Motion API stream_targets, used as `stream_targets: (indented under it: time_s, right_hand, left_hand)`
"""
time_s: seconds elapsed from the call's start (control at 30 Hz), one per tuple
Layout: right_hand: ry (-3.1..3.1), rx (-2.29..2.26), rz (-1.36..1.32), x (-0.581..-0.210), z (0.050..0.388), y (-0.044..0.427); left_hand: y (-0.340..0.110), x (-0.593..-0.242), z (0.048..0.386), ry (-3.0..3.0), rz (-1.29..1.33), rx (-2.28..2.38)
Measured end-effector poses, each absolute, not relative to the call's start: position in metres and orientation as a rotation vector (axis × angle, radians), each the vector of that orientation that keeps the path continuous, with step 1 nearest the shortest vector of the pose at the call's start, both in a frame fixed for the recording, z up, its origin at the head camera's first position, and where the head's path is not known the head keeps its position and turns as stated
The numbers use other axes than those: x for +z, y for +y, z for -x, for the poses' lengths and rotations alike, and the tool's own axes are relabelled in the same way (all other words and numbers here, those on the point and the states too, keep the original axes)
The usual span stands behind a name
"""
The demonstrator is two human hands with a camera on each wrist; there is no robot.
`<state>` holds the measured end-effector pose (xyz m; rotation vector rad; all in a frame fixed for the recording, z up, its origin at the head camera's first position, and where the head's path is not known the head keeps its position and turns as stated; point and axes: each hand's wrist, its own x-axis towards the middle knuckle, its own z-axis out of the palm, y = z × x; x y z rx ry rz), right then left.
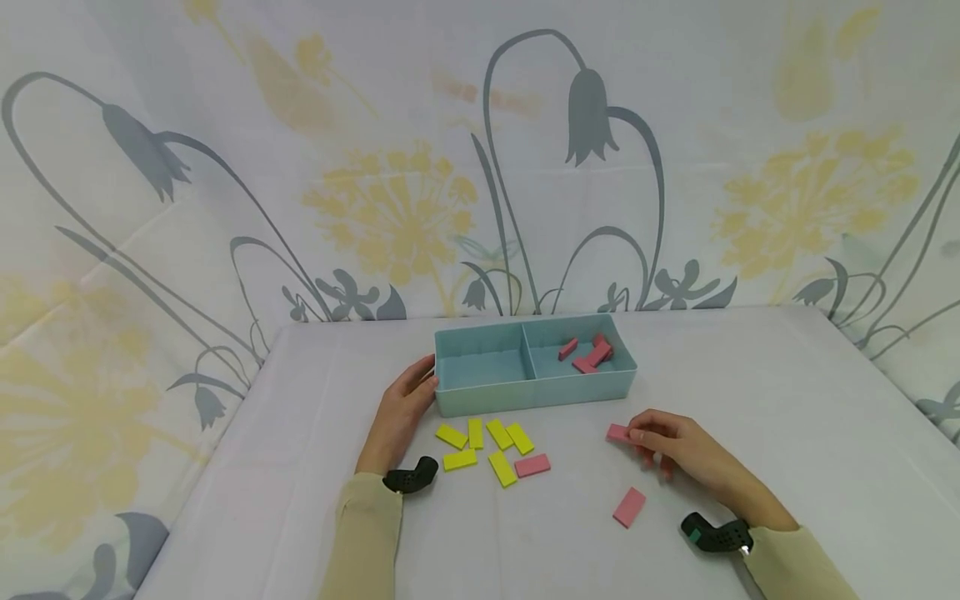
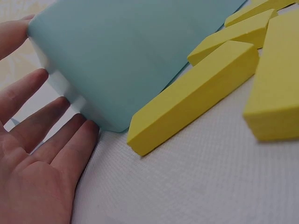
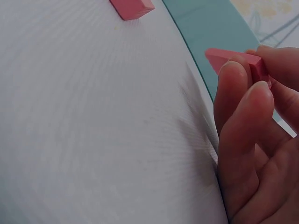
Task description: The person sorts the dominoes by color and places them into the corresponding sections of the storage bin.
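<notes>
Right hand point(image 1: 678, 446) in front of me now, and from the head its fingers cover one end of the pink block point(image 1: 617, 433). Over in the box point(image 1: 487, 400), the pink pile point(image 1: 600, 352) overlaps itself, so I can't give a sure count. Down at the bottom edge, both the left sleeve point(image 1: 363, 533) and the right sleeve point(image 1: 795, 562) get chopped off. Switching to left wrist: the frame crops the left hand point(image 2: 42, 163), the box's upper part and the big yellow block point(image 2: 280, 74) (rightmost one, that is). Right wrist: another pink block point(image 3: 133, 7) is sliced by the top edge.
</notes>
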<state>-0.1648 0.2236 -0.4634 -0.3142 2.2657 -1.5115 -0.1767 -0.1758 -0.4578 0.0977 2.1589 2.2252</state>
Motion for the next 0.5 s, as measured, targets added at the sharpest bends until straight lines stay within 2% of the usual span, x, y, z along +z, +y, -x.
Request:
stream_targets:
  time_s: [0.33, 0.5]
  right_hand:
    - [2.313, -1.562, 0.350, -0.462, 0.164, 0.224]
    - [2.345, -1.601, 0.328, -0.461, 0.166, 0.221]
  left_hand:
    - [-0.178, -0.480, 0.188, 2.140, -0.061, 2.283]
    - [-0.179, -0.476, 0.189, 2.137, -0.068, 2.280]
